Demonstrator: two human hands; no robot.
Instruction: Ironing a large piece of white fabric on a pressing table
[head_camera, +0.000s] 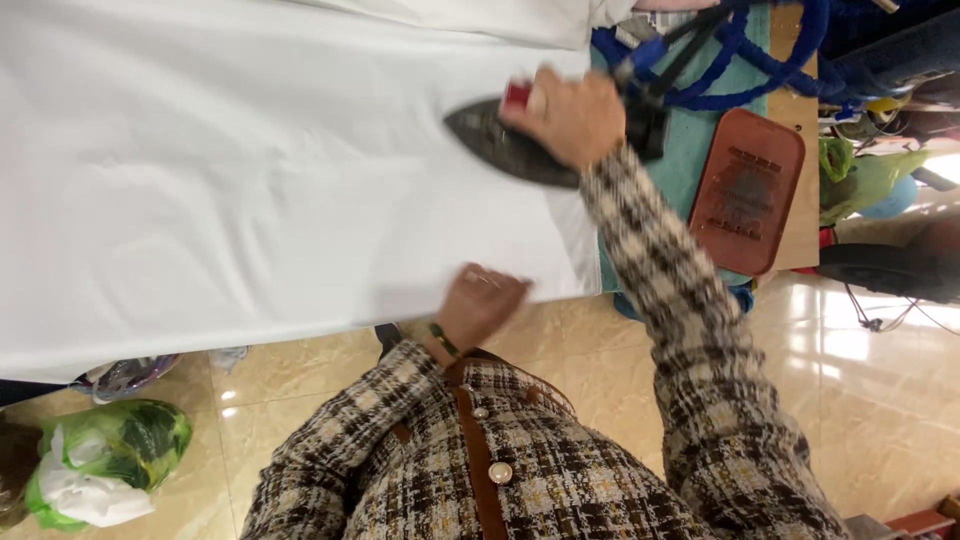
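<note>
Two hands, right hand gripping dark iron, left hand pressing white cloth

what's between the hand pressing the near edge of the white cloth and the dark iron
In the head view, only bare white cloth lies between the left hand at its near edge and the dark pointed iron, which the right hand grips.

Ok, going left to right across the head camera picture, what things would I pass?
Green plastic bag on the floor → white cloth → left hand pressing the cloth's edge → dark iron → right hand gripping it → reddish-brown iron rest → green bundle at the far right.
</note>
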